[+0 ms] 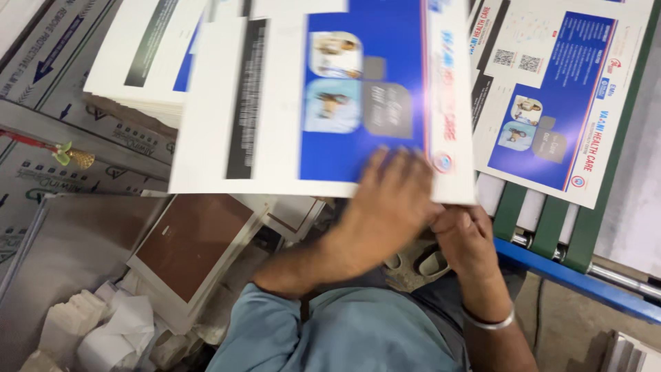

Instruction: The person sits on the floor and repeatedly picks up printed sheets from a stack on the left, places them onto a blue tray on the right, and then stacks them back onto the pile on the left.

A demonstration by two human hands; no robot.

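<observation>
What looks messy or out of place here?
Crumpled white paper scraps lie heaped at lower left, beside a brown-faced board resting tilted. The printed sheet under the left hand and right hand sits skewed over the stack.

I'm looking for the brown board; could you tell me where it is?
The brown board lies lower left in the head view, below the printed sheet, above crumpled paper.

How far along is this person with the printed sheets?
Already done, it seems: one printed sheet lies on the roller table at right. In hand: both hands grip a blue-and-white sheet, the left hand on top of it, the right hand at its lower corner. Probably left: a stack of sheets at upper left. Exact count can't be told.
</observation>
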